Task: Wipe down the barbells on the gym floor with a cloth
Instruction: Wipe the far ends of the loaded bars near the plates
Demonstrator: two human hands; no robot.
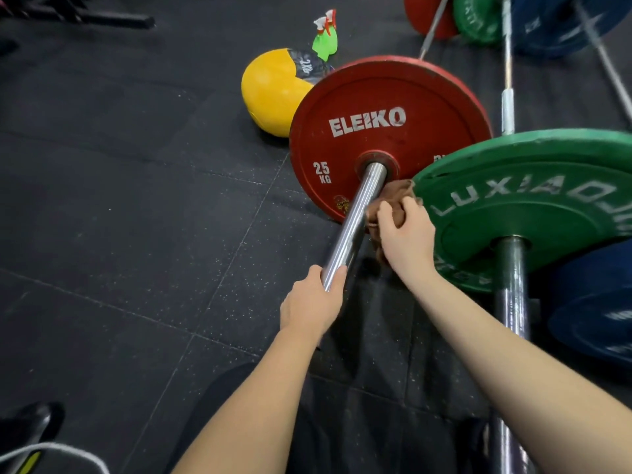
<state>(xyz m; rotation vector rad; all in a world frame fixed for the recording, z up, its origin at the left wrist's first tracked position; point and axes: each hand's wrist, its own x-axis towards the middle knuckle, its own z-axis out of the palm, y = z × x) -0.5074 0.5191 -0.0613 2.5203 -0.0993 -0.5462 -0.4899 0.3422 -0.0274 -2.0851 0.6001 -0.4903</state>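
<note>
A chrome barbell sleeve point(357, 213) sticks out toward me from a red 25 kg plate point(383, 131) standing on the black gym floor. My left hand point(313, 302) grips the near end of that sleeve. My right hand point(405, 234) holds a bunched brown cloth point(393, 196) against the right side of the sleeve, close to the red plate's hub. A second barbell point(511, 295) with a green plate point(533, 200) lies just to the right, touching distance from my right hand.
A yellow medicine ball point(270, 90) and two green spray bottles point(325, 39) sit behind the red plate. Blue plates point(591, 316) lie at the right. More bars and red, green and blue plates point(478, 18) are at the back right.
</note>
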